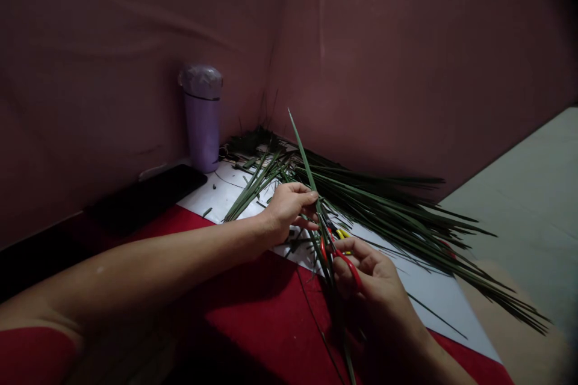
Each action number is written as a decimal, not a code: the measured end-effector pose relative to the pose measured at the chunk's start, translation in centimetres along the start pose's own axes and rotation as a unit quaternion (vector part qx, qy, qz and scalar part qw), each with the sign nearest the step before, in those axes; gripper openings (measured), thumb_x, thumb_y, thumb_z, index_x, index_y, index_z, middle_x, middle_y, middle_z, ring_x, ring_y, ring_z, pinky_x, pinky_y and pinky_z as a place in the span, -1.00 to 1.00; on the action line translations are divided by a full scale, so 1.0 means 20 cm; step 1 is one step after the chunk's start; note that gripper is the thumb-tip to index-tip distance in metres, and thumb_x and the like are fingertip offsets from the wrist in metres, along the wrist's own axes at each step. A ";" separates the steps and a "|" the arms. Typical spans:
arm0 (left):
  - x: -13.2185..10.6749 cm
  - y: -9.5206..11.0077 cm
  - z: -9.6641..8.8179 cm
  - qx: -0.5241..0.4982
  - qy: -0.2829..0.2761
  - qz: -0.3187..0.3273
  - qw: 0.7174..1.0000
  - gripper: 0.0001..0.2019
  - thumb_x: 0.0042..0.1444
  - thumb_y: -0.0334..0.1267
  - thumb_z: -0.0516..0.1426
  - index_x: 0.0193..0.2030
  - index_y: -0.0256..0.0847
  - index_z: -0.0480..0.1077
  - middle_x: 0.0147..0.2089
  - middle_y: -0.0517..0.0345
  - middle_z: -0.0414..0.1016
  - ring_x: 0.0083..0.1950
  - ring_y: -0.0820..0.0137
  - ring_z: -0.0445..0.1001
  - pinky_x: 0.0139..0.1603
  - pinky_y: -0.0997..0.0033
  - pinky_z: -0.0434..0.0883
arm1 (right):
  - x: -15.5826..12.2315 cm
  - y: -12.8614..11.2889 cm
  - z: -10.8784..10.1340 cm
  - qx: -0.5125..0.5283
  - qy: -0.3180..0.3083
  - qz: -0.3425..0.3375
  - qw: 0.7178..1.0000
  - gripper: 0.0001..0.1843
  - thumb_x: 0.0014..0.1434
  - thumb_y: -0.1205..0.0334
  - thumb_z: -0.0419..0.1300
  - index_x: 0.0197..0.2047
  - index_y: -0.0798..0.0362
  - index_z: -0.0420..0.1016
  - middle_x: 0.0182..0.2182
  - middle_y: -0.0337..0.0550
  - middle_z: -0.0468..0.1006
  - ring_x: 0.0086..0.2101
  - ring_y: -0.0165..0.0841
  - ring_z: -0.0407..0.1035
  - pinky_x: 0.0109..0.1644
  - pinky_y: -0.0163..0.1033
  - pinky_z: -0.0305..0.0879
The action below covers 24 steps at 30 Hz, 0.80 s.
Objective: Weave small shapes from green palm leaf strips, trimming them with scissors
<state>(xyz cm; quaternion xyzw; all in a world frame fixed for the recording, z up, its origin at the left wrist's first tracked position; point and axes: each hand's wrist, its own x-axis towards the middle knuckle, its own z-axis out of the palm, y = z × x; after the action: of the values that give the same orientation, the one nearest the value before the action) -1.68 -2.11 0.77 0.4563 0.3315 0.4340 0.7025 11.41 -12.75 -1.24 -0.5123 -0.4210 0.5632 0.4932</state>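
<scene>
My left hand pinches a long green leaf blade between thumb and fingers, its pointed tip rising up toward the wall. Close beside it on the right, my right hand is closed round the red handles of a pair of scissors. The scissor blades point up along the leaf, just below my left fingers; whether they touch it I cannot tell. Below my hands the lower part of the leaf hangs over the red surface. A yellow-and-black tool lies partly hidden behind the scissors.
A large bundle of long leaves spreads right over a white sheet. Shorter cut strips lie left of it. A purple tumbler with a plastic-covered top stands by the wall, near a dark flat object. Red cloth lies in front.
</scene>
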 end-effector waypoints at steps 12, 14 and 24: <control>-0.01 0.00 0.01 0.000 0.000 -0.003 1.000 -0.87 0.05 -0.40 0.08 -0.47 -0.28 0.20 -0.56 0.21 0.28 -0.57 0.49 0.36 -0.56 0.38 0.43 | 0.02 0.00 0.00 -0.018 0.004 -0.028 0.999 -0.68 -0.08 0.13 0.33 -0.34 0.09 0.33 -0.74 -0.41 0.27 -0.72 -0.64 0.00 -0.68 -0.51 -0.10; -0.01 0.00 0.01 0.001 0.001 -0.002 1.000 -0.88 0.05 -0.39 0.08 -0.47 -0.28 0.20 -0.57 0.21 0.28 -0.57 0.49 0.36 -0.56 0.38 0.43 | 0.02 0.00 0.00 -0.009 -0.003 -0.020 1.000 -0.69 -0.08 0.14 0.33 -0.33 0.09 0.33 -0.72 -0.41 0.27 -0.71 -0.63 0.01 -0.66 -0.51 -0.08; -0.01 -0.01 0.02 0.001 -0.008 -0.017 1.000 -0.89 0.05 -0.40 0.07 -0.45 -0.27 0.20 -0.58 0.24 0.26 -0.59 0.50 0.35 -0.57 0.41 0.41 | 0.00 -0.03 0.05 -0.018 0.040 -0.019 0.999 -0.62 -0.18 0.09 0.37 -0.37 0.08 0.31 -0.78 -0.42 0.25 -0.74 -0.61 -0.02 -0.69 -0.49 -0.12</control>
<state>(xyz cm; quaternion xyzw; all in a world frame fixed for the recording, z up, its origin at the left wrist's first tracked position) -1.44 -2.53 0.72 0.4543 0.3340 0.4186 0.7119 10.50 -12.61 -0.51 -0.5351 -0.4202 0.5253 0.5111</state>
